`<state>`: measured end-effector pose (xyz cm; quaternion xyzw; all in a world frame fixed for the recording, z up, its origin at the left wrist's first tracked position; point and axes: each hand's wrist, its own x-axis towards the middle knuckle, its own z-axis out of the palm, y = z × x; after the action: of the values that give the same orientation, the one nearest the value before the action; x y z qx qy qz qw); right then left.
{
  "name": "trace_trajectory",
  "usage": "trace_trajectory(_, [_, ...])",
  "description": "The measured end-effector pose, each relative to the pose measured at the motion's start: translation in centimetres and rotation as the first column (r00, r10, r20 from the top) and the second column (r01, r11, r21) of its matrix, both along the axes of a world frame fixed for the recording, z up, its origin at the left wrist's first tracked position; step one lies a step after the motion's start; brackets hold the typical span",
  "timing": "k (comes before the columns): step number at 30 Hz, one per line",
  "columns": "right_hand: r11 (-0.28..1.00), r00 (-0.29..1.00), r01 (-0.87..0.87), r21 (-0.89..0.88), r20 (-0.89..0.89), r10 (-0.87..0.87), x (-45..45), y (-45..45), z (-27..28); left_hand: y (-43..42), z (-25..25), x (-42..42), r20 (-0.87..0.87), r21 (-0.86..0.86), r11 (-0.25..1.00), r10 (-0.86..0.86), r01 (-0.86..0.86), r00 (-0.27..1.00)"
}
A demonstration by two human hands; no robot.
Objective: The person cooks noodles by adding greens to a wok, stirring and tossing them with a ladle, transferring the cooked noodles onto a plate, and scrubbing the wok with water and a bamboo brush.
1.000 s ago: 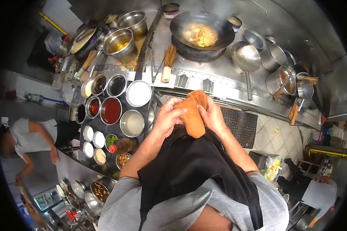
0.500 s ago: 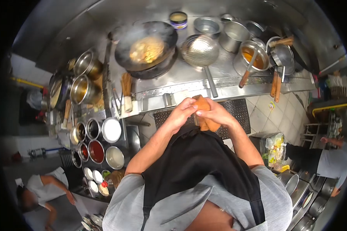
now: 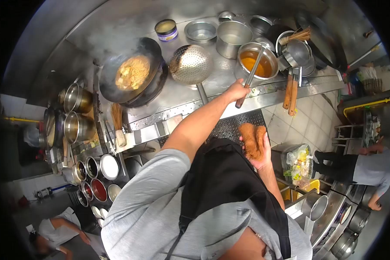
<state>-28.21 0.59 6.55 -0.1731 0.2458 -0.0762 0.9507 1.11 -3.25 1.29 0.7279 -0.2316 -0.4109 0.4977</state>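
My left hand (image 3: 236, 91) reaches forward across my body and is closed around the wooden-ended handle of a ladle (image 3: 256, 65). The ladle leans over the rim of a metal pot (image 3: 243, 47) of orange-brown liquid, and its bowl is hard to make out. Close to my apron, my right hand (image 3: 262, 157) holds a folded orange-brown cloth (image 3: 252, 141), its fingers mostly hidden. Left of the ladle, a perforated strainer (image 3: 195, 65) lies on the steel counter, its handle toward me. A steaming wok (image 3: 109, 80) with noodle-like food (image 3: 133, 73) sits at the left.
A bamboo brush (image 3: 117, 117) stands at the counter's front edge. Several sauce containers, one with red sauce (image 3: 99, 190), are at my left. Wooden-handled strainers (image 3: 290, 93) jut over the edge at right. A waste bin (image 3: 298, 164) stands behind right. Co-workers are at left (image 3: 58, 227) and right (image 3: 372, 169).
Both hands were together on the cloth. My left hand has let go of it, reached forward right and gripped the ladle. My right hand keeps the cloth. The view has shifted right.
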Motion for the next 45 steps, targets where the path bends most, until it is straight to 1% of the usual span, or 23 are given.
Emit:
trace_trajectory(1, [1.000, 1.000, 0.010, -0.005, -0.006, -0.010, 0.2, 0.2, 0.4, -0.8, -0.3, 0.1, -0.065, 0.015, 1.000, -0.004, 0.005, 0.998])
trace_trajectory(2, [0.998, 0.998, 0.059, 0.015, -0.024, -0.059, 0.7, 0.6, 0.8, -1.4, -0.6, 0.5, -0.226, -0.018, 1.000, -0.021, 0.017, 0.974])
trace_trajectory(5, [0.999, 0.999, 0.017, 0.036, 0.037, -0.019, 2.2, 0.6, -0.7, -1.2, 1.9, 1.2, 0.205, 0.119, 0.993, -0.027, 0.003, 0.978])
trace_trajectory(8, [0.997, 0.997, -0.075, 0.005, -0.003, 0.075, 4.9, 1.3, -0.8, 3.0, 1.8, 2.0, -0.165, -0.154, 0.986, 0.039, -0.065, 0.986])
trace_trajectory(10, [0.992, 0.992, -0.111, -0.056, -0.058, 0.108, 6.8, 1.8, -1.2, 9.2, 4.1, 1.9, -0.150, -0.200, 0.972, 0.094, -0.123, 0.984])
trace_trajectory(13, [0.961, 0.962, -0.274, -0.050, -0.005, 0.274, 9.7, 2.8, -2.2, 21.9, 8.1, 2.0, -0.192, -0.248, 0.945, 0.168, -0.213, 0.967])
trace_trajectory(15, [0.938, 0.941, -0.340, -0.063, -0.015, 0.339, 12.8, 4.8, -1.9, 30.5, 8.7, 3.1, -0.339, -0.184, 0.924, 0.260, -0.335, 0.904])
trace_trajectory(17, [0.933, 0.932, -0.358, -0.048, -0.075, 0.354, 16.1, 7.5, -2.5, 38.8, 12.2, 5.1, -0.155, 0.069, 0.953, 0.301, -0.294, 0.941])
trace_trajectory(19, [0.901, 0.901, -0.431, -0.051, -0.086, 0.426, 19.8, 10.5, -2.8, 45.7, 13.3, 6.3, 0.099, 0.193, 0.901, 0.376, -0.388, 0.921])
trace_trajectory(22, [0.869, 0.866, -0.493, -0.038, -0.118, 0.486, 25.7, 16.3, -3.0, 55.9, 10.5, 8.1, 0.425, 0.209, 0.903, 0.261, -0.375, 0.867])
trace_trajectory(24, [0.874, 0.869, -0.486, -0.016, -0.110, 0.482, 30.2, 19.9, -3.9, 61.1, 10.5, 8.8, 0.504, 0.211, 0.905, 0.223, -0.370, 0.834])
trace_trajectory(25, [0.877, 0.872, -0.481, 0.001, -0.108, 0.478, 32.3, 21.5, -4.5, 62.9, 11.8, 9.2, 0.444, 0.320, 0.876, 0.198, -0.361, 0.874])
trace_trajectory(26, [0.868, 0.865, -0.496, -0.015, -0.103, 0.492, 34.1, 22.7, -5.4, 64.7, 12.0, 9.8, 0.454, 0.335, 0.875, 0.175, -0.349, 0.874])
trace_trajectory(27, [0.859, 0.857, -0.511, -0.032, -0.097, 0.506, 36.0, 23.6, -6.3, 66.1, 12.1, 10.3, 0.465, 0.349, 0.874, 0.151, -0.337, 0.873])
trace_trajectory(28, [0.850, 0.850, -0.525, -0.051, -0.088, 0.519, 37.9, 24.5, -6.5, 66.5, 13.2, 11.2, 0.443, 0.466, 0.822, 0.104, -0.328, 0.890])
trace_trajectory(31, [0.838, 0.832, -0.530, -0.134, -0.275, 0.482, 42.7, 27.1, -6.0, 66.3, 11.5, 14.9, 0.491, 0.550, 0.747, 0.075, -0.375, 0.868])
trace_trajectory(32, [0.840, 0.831, -0.510, -0.186, -0.356, 0.427, 43.9, 27.9, -5.4, 65.5, 10.7, 16.0, 0.503, 0.535, 0.750, 0.087, -0.389, 0.860])
trace_trajectory(35, [0.800, 0.782, -0.562, -0.212, -0.450, 0.430, 46.5, 28.7, -5.6, 63.4, 4.6, 18.7, 0.520, 0.359, 0.833, 0.196, -0.421, 0.832])
trace_trajectory(38, [0.787, 0.712, -0.602, -0.133, -0.536, 0.454, 48.5, 28.1, -6.6, 62.1, 3.2, 19.2, 0.497, 0.320, 0.860, 0.204, -0.397, 0.844])
trace_trajectory(39, [0.776, 0.679, -0.622, -0.102, -0.565, 0.469, 48.9, 28.1, -6.8, 62.7, 3.9, 19.3, 0.496, 0.366, 0.854, 0.157, -0.370, 0.854])
trace_trajectory(41, [0.740, 0.682, -0.651, -0.168, -0.557, 0.474, 49.0, 28.2, -7.7, 65.1, 6.9, 19.5, 0.488, 0.465, 0.829, 0.051, -0.309, 0.871])
trace_trajectory(42, [0.724, 0.687, -0.660, -0.201, -0.552, 0.472, 49.0, 28.2, -8.3, 65.9, 8.5, 19.3, 0.543, 0.488, 0.805, 0.023, -0.338, 0.840])
trace_trajectory(45, [0.739, 0.751, -0.627, -0.247, -0.445, 0.488, 49.0, 27.5, -10.7, 66.3, 15.0, 17.2, 0.566, 0.647, 0.682, -0.131, -0.340, 0.814])
